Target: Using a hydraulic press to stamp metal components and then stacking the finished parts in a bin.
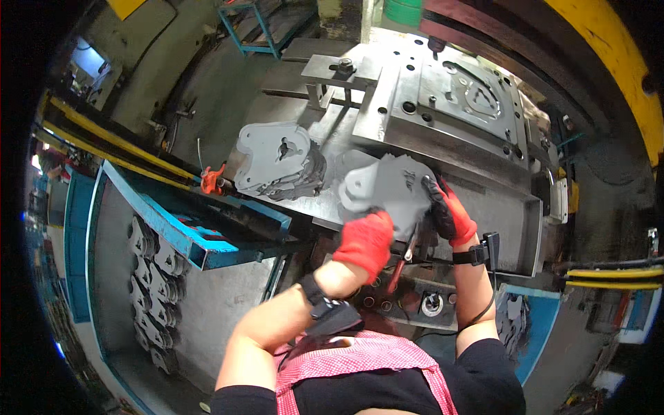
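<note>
A flat grey metal plate (404,187) with an irregular outline lies slightly blurred over a few similar plates on the bench in front of me. My left hand (366,242), in a red glove, is closed at the plate's near left edge, its fingertips partly hidden. At the right edge, my right hand (449,209), in a red glove with a black palm, has its fingers pressed against the plate. Left of these stands a taller stack of matching plates (273,149). Between my hands, a red-handled tool (397,274) points up toward the plates.
A press die (449,128) sits beyond the plates, with a steel clamp block (342,69) to its left. A blue-framed bin (97,277) at left holds rows of plates. An orange clamp (212,180) is by the bench edge. A control panel (415,315) lies below my hands.
</note>
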`<action>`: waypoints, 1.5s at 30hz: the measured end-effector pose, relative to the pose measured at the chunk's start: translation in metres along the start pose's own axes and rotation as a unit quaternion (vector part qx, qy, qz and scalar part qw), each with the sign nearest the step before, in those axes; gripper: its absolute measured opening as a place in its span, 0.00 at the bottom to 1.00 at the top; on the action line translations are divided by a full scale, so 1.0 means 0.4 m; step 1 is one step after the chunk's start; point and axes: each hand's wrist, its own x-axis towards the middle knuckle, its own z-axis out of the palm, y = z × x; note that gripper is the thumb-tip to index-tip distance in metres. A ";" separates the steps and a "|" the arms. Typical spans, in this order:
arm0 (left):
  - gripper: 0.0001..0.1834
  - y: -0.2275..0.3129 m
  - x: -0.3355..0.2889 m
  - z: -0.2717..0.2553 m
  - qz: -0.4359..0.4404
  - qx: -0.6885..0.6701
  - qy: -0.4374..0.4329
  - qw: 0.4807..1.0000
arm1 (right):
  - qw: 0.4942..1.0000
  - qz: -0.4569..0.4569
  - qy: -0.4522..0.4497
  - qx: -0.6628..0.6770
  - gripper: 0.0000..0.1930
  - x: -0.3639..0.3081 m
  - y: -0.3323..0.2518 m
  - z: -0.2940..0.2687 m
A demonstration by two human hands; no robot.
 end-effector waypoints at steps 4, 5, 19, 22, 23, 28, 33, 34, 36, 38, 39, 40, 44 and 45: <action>0.15 -0.004 -0.029 0.056 0.052 0.015 0.073 0.996 | 0.998 0.059 0.035 0.004 0.24 0.010 0.003 -0.029; 0.17 -0.019 -0.039 0.054 0.069 0.013 0.070 0.995 | 0.997 0.060 0.030 -0.038 0.23 0.010 0.003 -0.035; 0.16 -0.113 -0.043 0.111 -0.196 -0.833 -0.176 0.487 | 0.967 0.134 -0.009 -0.218 0.15 0.052 -0.031 -0.051; 0.18 -0.114 -0.041 0.111 -0.189 -0.716 -0.089 0.666 | 0.957 0.075 0.036 -0.277 0.16 0.003 -0.030 -0.032; 0.18 -0.121 -0.039 0.107 -0.192 -0.694 -0.120 0.684 | 0.964 0.086 0.045 -0.249 0.16 -0.015 -0.021 -0.022; 0.20 -0.141 -0.036 0.114 -0.211 -0.723 -0.140 0.643 | 0.988 0.126 0.079 -0.039 0.16 -0.050 0.027 0.011; 0.20 -0.121 -0.031 0.157 -0.205 -0.783 -0.178 0.559 | 0.991 0.103 -0.025 0.084 0.16 -0.057 0.039 -0.042; 0.19 -0.116 -0.027 0.161 -0.227 -0.739 -0.170 0.611 | 0.992 -0.028 -0.088 -0.089 0.16 -0.059 0.042 -0.058; 0.18 -0.105 -0.021 0.159 -0.196 -0.726 -0.167 0.637 | 0.835 -0.231 -0.138 -0.480 0.18 -0.048 0.049 -0.085; 0.18 -0.098 -0.033 0.141 -0.177 -0.728 -0.147 0.646 | 0.985 0.046 -0.017 -0.167 0.19 -0.049 0.061 -0.086; 0.19 -0.092 -0.042 0.129 -0.161 -0.722 -0.134 0.659 | 0.987 0.050 0.026 -0.148 0.20 -0.057 0.063 -0.081; 0.23 -0.080 -0.041 0.114 -0.149 -0.695 -0.120 0.693 | 0.985 0.044 0.071 -0.152 0.20 -0.062 0.062 -0.073; 0.37 -0.090 -0.106 0.061 -0.134 -0.623 -0.081 0.766 | 0.798 -0.248 0.011 -0.549 0.23 -0.137 0.032 -0.025; 0.38 -0.099 -0.129 0.053 -0.127 -0.606 -0.082 0.781 | 0.801 -0.252 0.001 -0.544 0.23 -0.168 0.024 -0.011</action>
